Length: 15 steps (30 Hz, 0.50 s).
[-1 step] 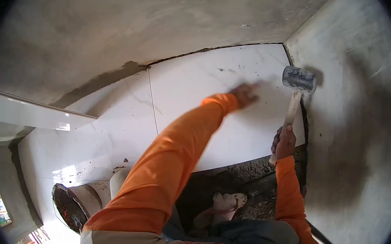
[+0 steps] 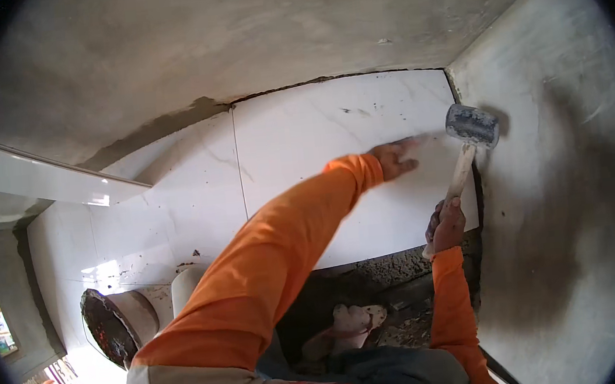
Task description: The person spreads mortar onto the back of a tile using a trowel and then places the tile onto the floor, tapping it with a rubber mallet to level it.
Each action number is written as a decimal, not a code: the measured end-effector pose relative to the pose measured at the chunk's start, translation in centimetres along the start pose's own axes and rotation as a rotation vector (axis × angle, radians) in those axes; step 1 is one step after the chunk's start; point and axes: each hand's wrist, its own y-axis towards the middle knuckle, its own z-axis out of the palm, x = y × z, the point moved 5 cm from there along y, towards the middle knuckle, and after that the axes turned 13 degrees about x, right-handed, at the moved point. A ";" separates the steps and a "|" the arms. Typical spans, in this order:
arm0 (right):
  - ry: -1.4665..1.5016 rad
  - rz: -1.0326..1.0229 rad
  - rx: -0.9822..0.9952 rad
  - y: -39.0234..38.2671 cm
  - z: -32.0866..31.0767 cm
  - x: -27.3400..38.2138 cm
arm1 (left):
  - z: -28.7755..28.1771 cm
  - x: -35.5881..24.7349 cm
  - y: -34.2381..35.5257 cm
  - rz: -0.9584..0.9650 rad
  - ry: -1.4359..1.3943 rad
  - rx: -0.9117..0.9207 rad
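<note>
My right hand (image 2: 445, 224) is wrapped around the pale wooden handle (image 2: 461, 170) of a rubber mallet (image 2: 472, 126). The dark, grey-smeared mallet head is held up near the right wall, over the edge of a large white floor tile (image 2: 326, 227). My left hand (image 2: 393, 160) reaches across the same tile, its thumb and fingers stretched out and holding nothing. Whether its fingertips touch the tile I cannot tell, as they are slightly blurred. Thin grey veins and dark specks mark the tile.
Bare cement walls (image 2: 559, 190) meet at the far right corner. Dark mortar (image 2: 385, 269) and my foot (image 2: 350, 325) lie at the tile's near edge. At left stand a mortar-crusted bucket (image 2: 109, 326) and a pale cylinder (image 2: 185, 287). A glossy white panel (image 2: 46, 173) juts in.
My left hand has moved slightly nearer and to the right over the tile, and its fingers show more sharply. The right hand and mallet have hardly moved.
</note>
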 end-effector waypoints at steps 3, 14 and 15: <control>0.000 0.071 -0.228 -1.5 -4.2 0.0 | 0.8 1.8 -0.4 -0.429 -0.475 -0.037; -0.898 -0.284 -0.251 -4.3 -13.5 -2.1 | 11.7 -1.4 12.2 -0.276 -0.153 0.140; -1.087 -0.326 -0.235 -4.7 -14.1 -2.2 | 12.7 -2.1 12.1 -0.259 -0.157 0.153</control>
